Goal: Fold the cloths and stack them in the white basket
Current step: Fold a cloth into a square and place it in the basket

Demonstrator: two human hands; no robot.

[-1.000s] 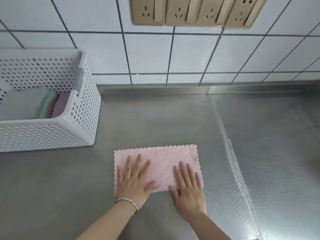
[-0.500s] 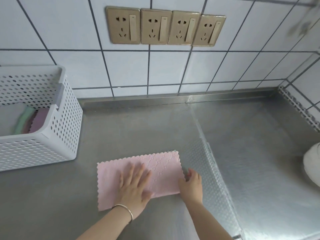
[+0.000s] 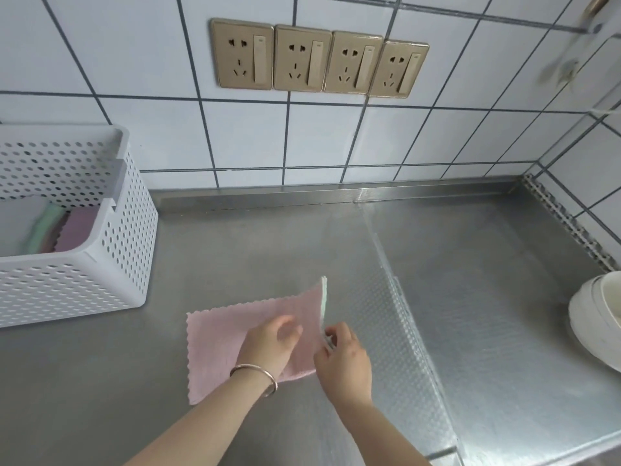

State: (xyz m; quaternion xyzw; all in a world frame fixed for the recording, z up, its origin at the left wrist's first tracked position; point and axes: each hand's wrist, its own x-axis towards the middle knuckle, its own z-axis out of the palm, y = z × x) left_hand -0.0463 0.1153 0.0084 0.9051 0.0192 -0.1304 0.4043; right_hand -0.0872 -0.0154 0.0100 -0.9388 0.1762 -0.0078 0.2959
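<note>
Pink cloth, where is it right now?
In the head view the pink cloth lies on the steel counter, low and centre, right of the white basket, under the left hand, its right edge lifted by the right hand.

Bare steel counter [image 3: 268,250] between cloth [image 3: 215,348] and basket [image 3: 134,230]; white vessel [image 3: 594,317] blocks far right.

Four gold wall sockets [image 3: 319,58] sit above the steel counter [image 3: 470,297]; a white bowl [image 3: 598,317] rests at right.
</note>
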